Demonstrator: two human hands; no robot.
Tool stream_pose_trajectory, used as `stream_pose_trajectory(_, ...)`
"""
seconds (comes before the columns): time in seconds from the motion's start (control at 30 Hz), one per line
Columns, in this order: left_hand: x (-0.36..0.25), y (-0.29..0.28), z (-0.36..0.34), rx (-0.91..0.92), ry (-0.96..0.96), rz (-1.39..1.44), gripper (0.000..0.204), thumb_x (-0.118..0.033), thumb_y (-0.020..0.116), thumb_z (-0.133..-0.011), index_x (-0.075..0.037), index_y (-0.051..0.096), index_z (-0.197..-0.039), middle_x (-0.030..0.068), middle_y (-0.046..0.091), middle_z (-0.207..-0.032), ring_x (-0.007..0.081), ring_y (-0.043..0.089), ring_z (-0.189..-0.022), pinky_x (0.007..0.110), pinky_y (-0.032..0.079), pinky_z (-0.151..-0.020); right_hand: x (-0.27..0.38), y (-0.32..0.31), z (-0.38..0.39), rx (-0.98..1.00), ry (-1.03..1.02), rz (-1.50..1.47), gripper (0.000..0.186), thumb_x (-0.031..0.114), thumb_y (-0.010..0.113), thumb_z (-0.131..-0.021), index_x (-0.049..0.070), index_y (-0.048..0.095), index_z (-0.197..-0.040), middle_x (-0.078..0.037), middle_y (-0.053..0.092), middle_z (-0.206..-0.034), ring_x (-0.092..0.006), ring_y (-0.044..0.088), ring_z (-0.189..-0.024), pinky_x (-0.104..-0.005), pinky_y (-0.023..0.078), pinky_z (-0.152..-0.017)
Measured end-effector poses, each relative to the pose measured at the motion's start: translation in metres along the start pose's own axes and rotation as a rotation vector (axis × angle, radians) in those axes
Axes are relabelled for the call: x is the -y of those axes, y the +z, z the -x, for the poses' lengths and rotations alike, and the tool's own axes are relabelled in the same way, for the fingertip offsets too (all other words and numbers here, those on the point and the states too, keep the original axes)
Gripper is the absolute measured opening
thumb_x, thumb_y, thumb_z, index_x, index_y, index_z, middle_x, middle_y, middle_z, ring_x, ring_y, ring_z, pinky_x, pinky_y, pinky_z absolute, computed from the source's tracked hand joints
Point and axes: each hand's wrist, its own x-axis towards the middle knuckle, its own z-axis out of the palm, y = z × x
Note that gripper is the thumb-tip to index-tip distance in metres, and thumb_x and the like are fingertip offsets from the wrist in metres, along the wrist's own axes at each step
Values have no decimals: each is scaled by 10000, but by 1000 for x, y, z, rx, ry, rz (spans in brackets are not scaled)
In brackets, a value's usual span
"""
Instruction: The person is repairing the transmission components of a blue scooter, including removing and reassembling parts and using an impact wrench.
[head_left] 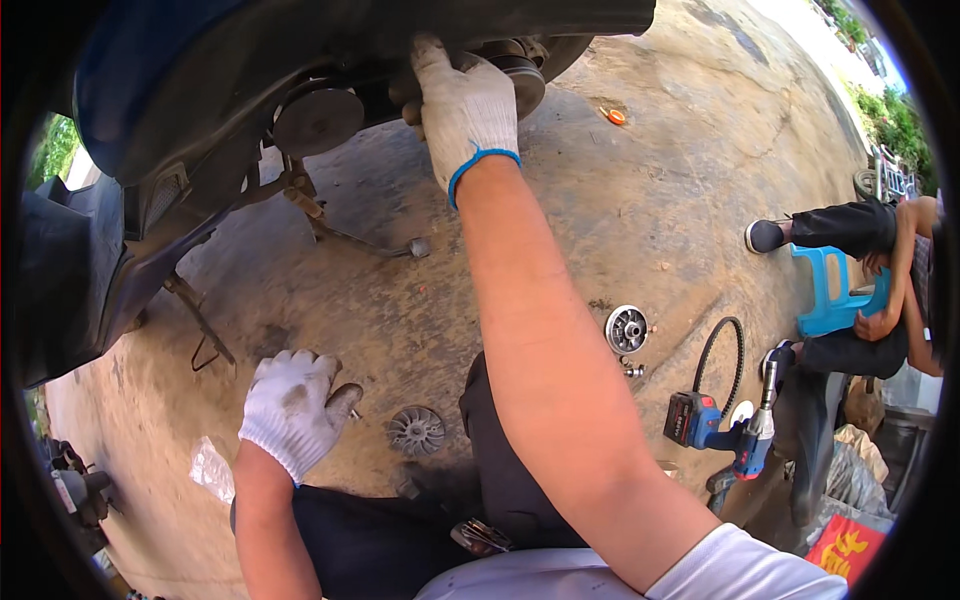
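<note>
My right hand [472,108], in a white knitted glove with a blue cuff, reaches up under the dark bodywork of a scooter [200,90]. Its fingers curl round a dark part whose kind I cannot make out, and the bodywork shades the fingertips. Beside it are a round dark disc [318,118] to the left and a round metal pulley part [520,82] to the right. My left hand [292,405], in a soiled white glove, is above my left thigh, thumb apart from the fingers. A finned metal fan disc [417,431] lies on the ground near it.
A blue cordless impact wrench [735,435], a black drive belt [738,350] and a metal pulley half [627,329] lie at the right. Another person [890,240] sits there on a blue stool [830,290]. The scooter's stand [350,235] juts over the concrete. A clear plastic bag [211,468] lies left.
</note>
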Motion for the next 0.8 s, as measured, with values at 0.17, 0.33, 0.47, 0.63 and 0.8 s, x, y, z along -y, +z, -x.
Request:
stream_pose_trajectory(0.17, -2, 0, 0, 34, -47, -4, 312, -283, 789, -848, -49, 714, -1040, 156, 685, -925, 376, 640, -959, 477, 480, -877, 4, 0, 3, 12, 11, -16, 330, 321, 707, -1022, -4, 663, -991, -82, 725, -783, -144, 608, -592, -294, 466, -540)
stream_pose_trajectory(0.33, -3, -2, 1, 58, -44, 1, 325, -285, 782, -853, -48, 715, -1067, 178, 692, -955, 396, 639, -978, 483, 481, -897, 3, 3, 3, 8, -7, -50, 304, 278, 698, -1025, -24, 678, -1006, -83, 700, -764, -156, 608, -597, -313, 484, -569)
stream_pose_trajectory(0.47, -3, -1, -2, 53, -43, -3, 312, -280, 776, -859, -55, 721, -1068, 182, 695, -976, 405, 638, -996, 489, 485, -914, 5, 2, 0, 31, 17, -85, 286, 259, 684, -1035, -26, 696, -1024, -80, 699, -767, -154, 613, -606, -314, 494, -581)
stream_pose_trajectory(0.63, -3, -2, -2, 58, -46, -9, 316, -278, 781, -858, -55, 722, -1073, 183, 697, -988, 410, 637, -1009, 493, 489, -926, 3, 4, -1, 29, 11, -106, 302, 261, 681, -1038, -40, 697, -1031, -76, 693, -763, -152, 610, -611, -316, 493, -583)
stream_pose_trajectory(0.8, -2, 0, -1, 59, -41, -23, 321, -283, 781, -860, -56, 717, -1077, 186, 696, -994, 410, 636, -1016, 492, 490, -934, 3, 3, 0, 31, 9, -80, 310, 257, 684, -1035, -52, 702, -1024, -78, 689, -766, -155, 618, -618, -324, 500, -588)
